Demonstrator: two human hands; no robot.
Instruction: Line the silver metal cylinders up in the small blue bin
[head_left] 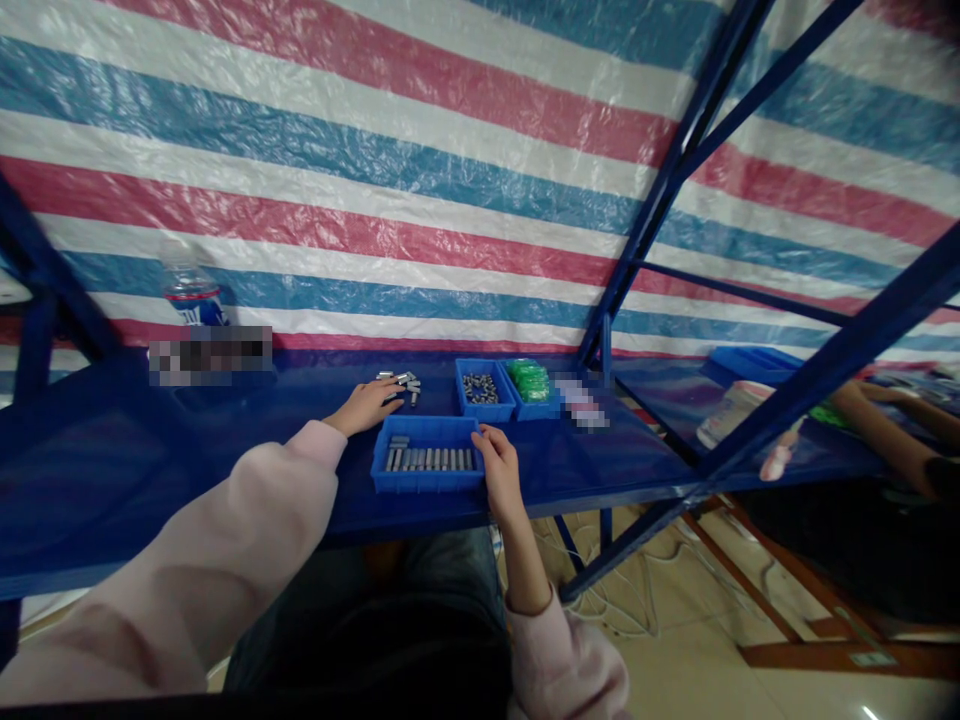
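Observation:
My left hand (369, 404) reaches over the blue table (150, 450), its fingers touching a small pile of loose metal cylinders (403, 384). Its fingers look partly curled; whether they hold a piece is hidden. My right hand (496, 462) rests on the right rim of a blue tray (427, 482), fingers curled at the edge. Inside that tray lies a row of several metal cylinders (431, 459).
Behind the near tray stand a blue bin of dark metal parts (481, 389) and a bin of green parts (529, 381). A water bottle (192, 292) stands at the back left. Another person's arms (892, 425) work at the right, beyond blue frame struts (795, 395).

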